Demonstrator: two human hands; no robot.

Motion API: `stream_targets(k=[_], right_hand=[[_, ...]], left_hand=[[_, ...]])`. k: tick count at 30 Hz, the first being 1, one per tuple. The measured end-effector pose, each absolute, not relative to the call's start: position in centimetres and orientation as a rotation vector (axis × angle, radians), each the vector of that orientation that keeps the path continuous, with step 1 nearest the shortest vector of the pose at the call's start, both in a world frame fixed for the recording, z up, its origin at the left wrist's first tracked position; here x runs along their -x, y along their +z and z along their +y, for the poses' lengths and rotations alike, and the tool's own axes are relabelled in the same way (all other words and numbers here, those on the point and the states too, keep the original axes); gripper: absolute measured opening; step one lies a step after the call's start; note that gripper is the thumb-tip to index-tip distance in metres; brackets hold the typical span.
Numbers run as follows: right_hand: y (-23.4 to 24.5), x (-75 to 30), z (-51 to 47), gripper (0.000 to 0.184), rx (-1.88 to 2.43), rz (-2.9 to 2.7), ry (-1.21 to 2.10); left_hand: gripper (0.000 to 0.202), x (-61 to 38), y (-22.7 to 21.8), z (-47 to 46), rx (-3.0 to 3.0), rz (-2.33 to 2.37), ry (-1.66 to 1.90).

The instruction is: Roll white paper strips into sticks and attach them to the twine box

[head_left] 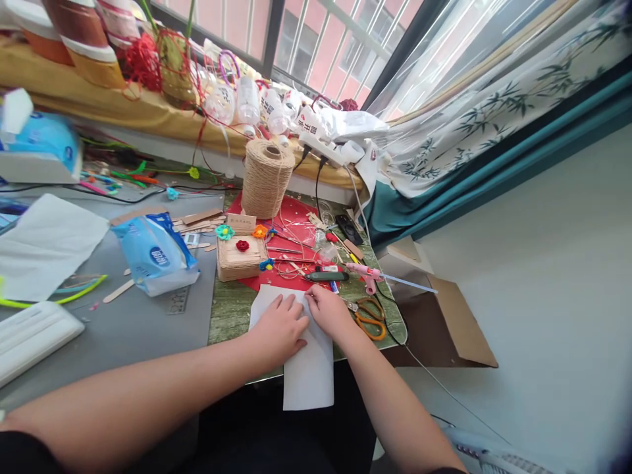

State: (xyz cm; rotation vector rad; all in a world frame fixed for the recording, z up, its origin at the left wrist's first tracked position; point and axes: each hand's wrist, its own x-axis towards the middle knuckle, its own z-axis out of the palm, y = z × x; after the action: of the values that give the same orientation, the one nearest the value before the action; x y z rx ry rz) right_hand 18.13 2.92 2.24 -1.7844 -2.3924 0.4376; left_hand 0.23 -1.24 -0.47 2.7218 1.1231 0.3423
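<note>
A white sheet of paper [309,382] lies at the front edge of the green table and hangs over it toward me. My left hand [279,329] rests flat on the sheet with its fingers stretched out. Beside it, my right hand [326,311] has its fingertips pinched together at the sheet's far right edge. Just beyond the hands sits a box wound with twine [241,260], with several small yarn flowers on and around it. Orange-handled scissors [370,318] lie right of my right hand, and a dark green utility knife [326,276] lies just past it.
A large twine spool [266,181] stands behind the box on red paper. The pink glue gun [365,271] has a long glue stick poking out past the table's right edge. A tissue pack [155,253] and wooden sticks are at left. A cardboard box [464,322] stands on the right.
</note>
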Motion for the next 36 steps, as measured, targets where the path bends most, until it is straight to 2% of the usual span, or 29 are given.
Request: stream_targets(k=[5, 10, 14, 18, 22, 27, 36], right_hand=[[2.4, -18.4, 2.4, 0.018, 1.825, -2.528, 0.345], [4.8, -19.7, 3.5, 0.015, 1.915, -2.655, 0.523], [5.4, -19.1, 4.3, 0.018, 1.835, -2.405, 0.661], [3.7, -17.7, 3.8, 0.015, 1.725, -2.297, 0.679], [2.5, -17.1, 3.3, 0.013, 1.791, -2.411, 0.587], [3.7, -17.3, 3.5, 0.015, 1.808, -2.649, 0.452], [8.6, -17.6, 6.4, 0.012, 1.819, -3.2, 0.709]], left_hand=[[0.056, -0.5, -1.5, -2.1, -2.763, 1.116, 0.316], [0.055, -0.4, -1.9, -2.1, -2.76, 1.117, 0.341], [0.055, -0.3, -1.7, -2.0, -2.76, 1.125, 0.349], [0.054, -0.3, -1.2, -1.9, -2.758, 1.121, 0.351], [0.053, -0.3, -0.9, -1.9, -2.754, 1.11, 0.339], [0.056, -0.4, -1.0, -1.8, -2.763, 1.102, 0.335], [0.054, -0.4, -1.2, -1.8, -2.76, 1.115, 0.332]])
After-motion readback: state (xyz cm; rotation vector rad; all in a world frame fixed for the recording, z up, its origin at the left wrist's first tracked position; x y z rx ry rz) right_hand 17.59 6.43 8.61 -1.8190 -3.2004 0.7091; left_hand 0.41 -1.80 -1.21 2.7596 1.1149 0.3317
